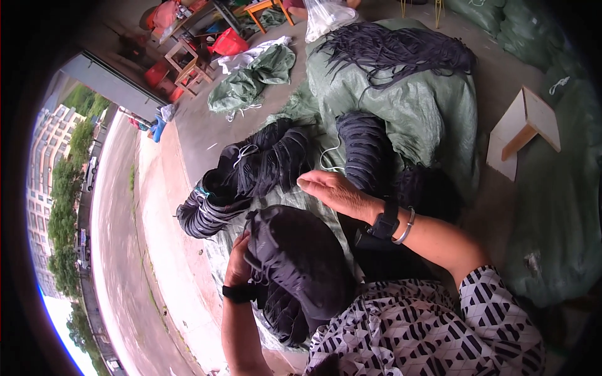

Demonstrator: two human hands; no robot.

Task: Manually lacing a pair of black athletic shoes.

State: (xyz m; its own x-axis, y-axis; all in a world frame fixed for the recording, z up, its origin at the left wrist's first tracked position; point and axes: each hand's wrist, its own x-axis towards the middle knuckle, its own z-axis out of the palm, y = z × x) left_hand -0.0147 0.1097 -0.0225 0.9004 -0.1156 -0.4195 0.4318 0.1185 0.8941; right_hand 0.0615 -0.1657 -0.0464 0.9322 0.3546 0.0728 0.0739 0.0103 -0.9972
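Left hand [237, 263] holds black bundle [300, 250]; dark strips [401, 50] top bulging green sack [433, 113]

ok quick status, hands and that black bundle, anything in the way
Left hand against black fabric bundle. Right hand raised, nothing visible in it. Curved black stack beyond, apparently not blocking.

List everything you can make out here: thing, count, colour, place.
Main things, small clutter left out:
Stitched bundle: one, black, against the torso
Ribbed stacks: at least three, black, beyond the bundle
Strips: one heap, dark, upper centre
Large sack: one, green, under the strips
Angled board: one, pale, right
Plastic bag: one, whitish, top
Containers: several, red, upper left
Trees: several, green, outside left
Bracelet: one, silver, right wrist
Left hand: one, bare, at the bundle's left side
Right hand: one, bare, raised beyond the bundle
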